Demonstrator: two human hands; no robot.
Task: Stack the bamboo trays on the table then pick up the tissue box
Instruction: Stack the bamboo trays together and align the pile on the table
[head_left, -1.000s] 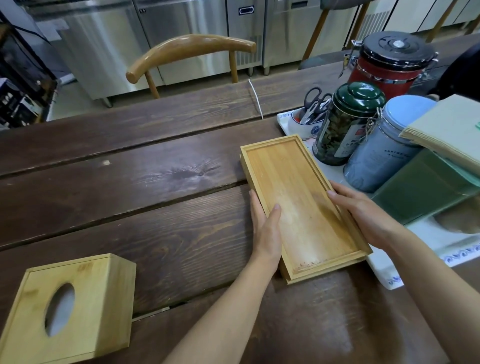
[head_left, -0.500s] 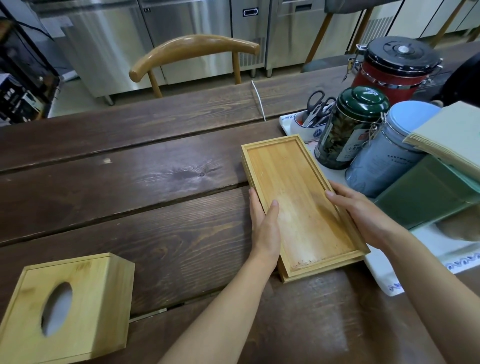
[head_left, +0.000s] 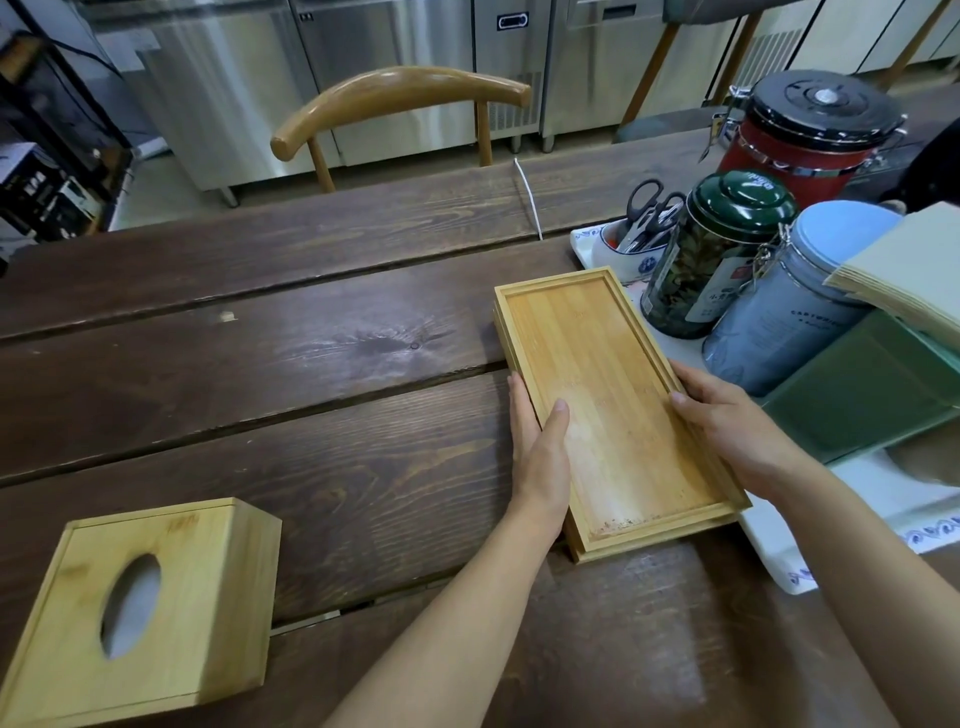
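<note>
Two bamboo trays (head_left: 608, 374) lie stacked on the dark wooden table (head_left: 311, 353), the top one nested squarely on the lower one. My left hand (head_left: 540, 447) presses against the stack's left long side, thumb resting on the top tray's rim. On the right long side, my right hand (head_left: 727, 421) holds the stack with its fingers curled over the rim. The bamboo tissue box (head_left: 140, 608), with an oval slot in its top, sits at the near left, away from both hands.
Right of the trays a white tray (head_left: 779, 551) carries a green-lidded jar (head_left: 717, 249), a blue jar (head_left: 789, 317), a red canister (head_left: 810, 130), a scissors holder (head_left: 634, 244) and a green box (head_left: 872, 395) under napkins. A wooden chair (head_left: 400, 98) stands beyond the table.
Both hands stay on the sides of the tray stack; the stack and hands have barely shifted. The tissue box has not moved.
</note>
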